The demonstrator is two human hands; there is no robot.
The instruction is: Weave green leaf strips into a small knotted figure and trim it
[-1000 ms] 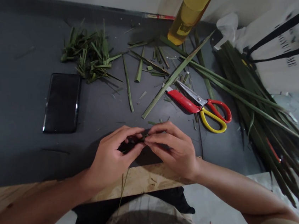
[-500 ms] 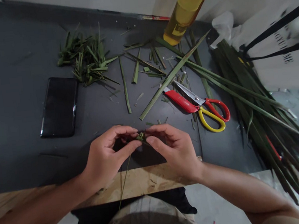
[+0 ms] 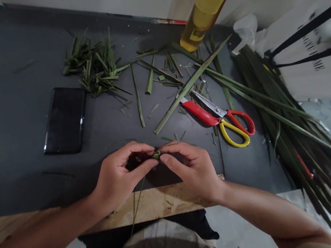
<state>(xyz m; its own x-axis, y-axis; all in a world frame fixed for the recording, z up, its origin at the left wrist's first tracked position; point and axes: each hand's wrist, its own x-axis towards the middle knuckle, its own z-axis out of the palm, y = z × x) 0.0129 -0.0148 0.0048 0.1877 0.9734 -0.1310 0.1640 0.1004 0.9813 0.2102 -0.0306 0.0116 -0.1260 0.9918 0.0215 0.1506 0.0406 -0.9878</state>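
Between my fingertips is a small folded piece of green leaf (image 3: 156,155), just above the grey tabletop near its front edge. My left hand (image 3: 119,168) pinches it from the left with thumb and fingers. From the right, my right hand (image 3: 189,163) pinches it too, thumb below and fingers above. Much of the leaf piece is hidden by the fingertips. Thin green strands (image 3: 137,202) hang down below my left hand, over the table's wooden edge. Small leaf scraps (image 3: 171,138) lie just beyond my fingers.
A heap of folded leaf pieces (image 3: 96,66) and a black phone (image 3: 65,119) lie to the left. Scissors (image 3: 234,126) and a red-handled knife (image 3: 201,112) rest right of centre. Behind them stands a bottle (image 3: 201,13). Long leaves (image 3: 269,101) spread over the right edge beside a white bag (image 3: 315,57).
Both hands still pinch the leaf piece, which has shifted slightly down. My right fingers have drawn a little closer together around it. Nothing else on the table has moved.
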